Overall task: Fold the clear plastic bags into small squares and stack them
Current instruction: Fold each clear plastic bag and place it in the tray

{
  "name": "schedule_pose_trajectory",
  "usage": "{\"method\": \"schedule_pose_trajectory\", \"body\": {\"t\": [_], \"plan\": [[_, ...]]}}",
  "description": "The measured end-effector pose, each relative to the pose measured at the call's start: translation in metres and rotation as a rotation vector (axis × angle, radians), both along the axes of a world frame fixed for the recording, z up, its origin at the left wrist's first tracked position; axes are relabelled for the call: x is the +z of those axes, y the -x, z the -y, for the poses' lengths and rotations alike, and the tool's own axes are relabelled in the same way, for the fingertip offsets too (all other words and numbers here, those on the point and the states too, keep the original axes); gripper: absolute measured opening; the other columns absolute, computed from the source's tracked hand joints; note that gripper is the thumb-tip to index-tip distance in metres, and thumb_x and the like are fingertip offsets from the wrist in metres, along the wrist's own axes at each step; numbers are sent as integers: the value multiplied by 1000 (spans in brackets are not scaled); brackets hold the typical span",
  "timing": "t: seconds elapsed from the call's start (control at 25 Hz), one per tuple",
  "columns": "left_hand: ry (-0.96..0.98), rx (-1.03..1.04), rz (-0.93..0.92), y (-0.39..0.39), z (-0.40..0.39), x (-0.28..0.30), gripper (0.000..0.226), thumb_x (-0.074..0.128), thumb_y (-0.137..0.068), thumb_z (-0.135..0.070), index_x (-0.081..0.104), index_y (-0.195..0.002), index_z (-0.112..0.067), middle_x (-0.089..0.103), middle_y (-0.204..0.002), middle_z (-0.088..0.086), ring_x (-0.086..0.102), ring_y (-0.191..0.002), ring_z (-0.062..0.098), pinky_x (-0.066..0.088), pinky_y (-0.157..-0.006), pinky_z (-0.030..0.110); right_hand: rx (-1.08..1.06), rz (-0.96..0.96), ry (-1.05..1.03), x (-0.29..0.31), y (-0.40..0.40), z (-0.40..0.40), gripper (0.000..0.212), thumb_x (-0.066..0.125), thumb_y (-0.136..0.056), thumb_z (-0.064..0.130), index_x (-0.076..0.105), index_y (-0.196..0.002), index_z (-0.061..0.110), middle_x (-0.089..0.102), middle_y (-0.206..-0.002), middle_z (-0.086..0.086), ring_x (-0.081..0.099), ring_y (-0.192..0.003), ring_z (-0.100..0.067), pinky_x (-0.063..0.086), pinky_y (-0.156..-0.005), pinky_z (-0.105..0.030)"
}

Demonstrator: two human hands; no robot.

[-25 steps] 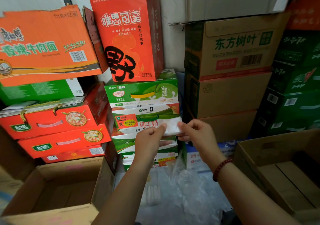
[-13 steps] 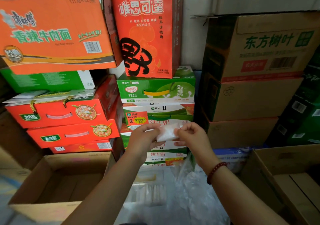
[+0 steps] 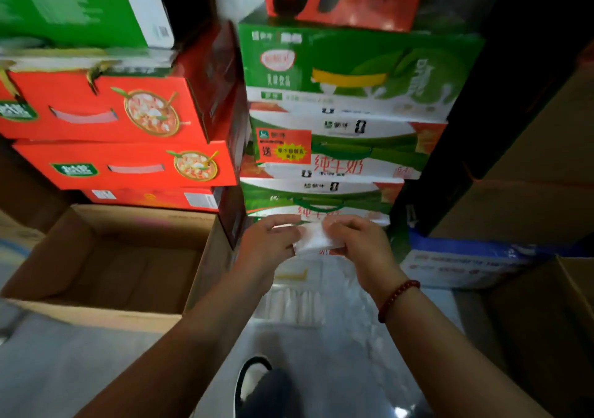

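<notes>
A clear plastic bag (image 3: 313, 239), folded down to a small whitish rectangle, is held in the air in front of the stacked milk cartons. My left hand (image 3: 270, 244) pinches its left edge and my right hand (image 3: 356, 241) pinches its right edge, fingers curled over the top. Below the hands, a row of folded bags (image 3: 291, 305) lies on a sheet of clear plastic (image 3: 347, 337) spread on the floor. The view is blurred.
An open brown cardboard box (image 3: 106, 257) stands at the left, another cardboard box (image 3: 546, 321) at the right. Red cartons (image 3: 122, 164) and green-and-white milk cartons (image 3: 337, 128) are stacked behind. A blue-and-white pack (image 3: 466, 263) lies right of the hands. A shoe (image 3: 257, 385) shows at the bottom.
The camera has tilted down and moved closer, so the cartons look larger. Both hands have come closer together on the bag, which is folded smaller than a second ago.
</notes>
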State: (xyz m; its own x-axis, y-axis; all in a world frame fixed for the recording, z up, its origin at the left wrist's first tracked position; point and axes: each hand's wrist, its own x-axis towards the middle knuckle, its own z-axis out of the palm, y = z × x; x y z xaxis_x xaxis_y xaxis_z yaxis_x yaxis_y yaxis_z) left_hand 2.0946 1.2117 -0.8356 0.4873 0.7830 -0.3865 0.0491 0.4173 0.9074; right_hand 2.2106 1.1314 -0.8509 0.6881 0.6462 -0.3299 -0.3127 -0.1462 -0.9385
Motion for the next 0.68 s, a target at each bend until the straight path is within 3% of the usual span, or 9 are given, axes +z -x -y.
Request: {"method": "schedule_pose_trajectory", "body": {"t": [0.12, 0.4, 0.56, 0.68], "plan": [[13, 27, -23, 1, -13, -37, 25, 59, -85, 9, 68, -85, -15, 67, -71, 3, 61, -70, 16, 51, -70, 28, 21, -78, 26, -35, -1, -15, 8, 66, -84, 3, 69, -82, 9, 69, -89, -7, 64, -85, -21, 54, -82, -36], [159, 81, -58, 3, -33, -111, 19, 60, -84, 9, 64, -81, -9, 65, -80, 10, 63, -68, 16, 51, -52, 18, 56, -117, 121, -103, -5, -41, 15, 66, -82, -3, 68, -79, 11, 67, -92, -6, 63, -85, -19, 55, -76, -30], [182, 116, -125, 7, -40, -143, 21, 62, -82, 10, 66, -78, -11, 65, -77, 7, 62, -55, 6, 48, -49, 14, 66, -107, 191, -134, -3, -52, 13, 66, -82, -3, 70, -85, 9, 68, -97, -10, 64, -88, -21, 55, -81, -34], [161, 125, -172, 12, -42, -163, 18, 63, -82, 8, 67, -80, -9, 63, -73, 7, 56, -47, 1, 45, -48, 11, 77, -102, 212, -151, 0, -59, 14, 66, -81, -6, 69, -90, 3, 66, -84, -6, 62, -74, -13, 55, -70, -22]]}}
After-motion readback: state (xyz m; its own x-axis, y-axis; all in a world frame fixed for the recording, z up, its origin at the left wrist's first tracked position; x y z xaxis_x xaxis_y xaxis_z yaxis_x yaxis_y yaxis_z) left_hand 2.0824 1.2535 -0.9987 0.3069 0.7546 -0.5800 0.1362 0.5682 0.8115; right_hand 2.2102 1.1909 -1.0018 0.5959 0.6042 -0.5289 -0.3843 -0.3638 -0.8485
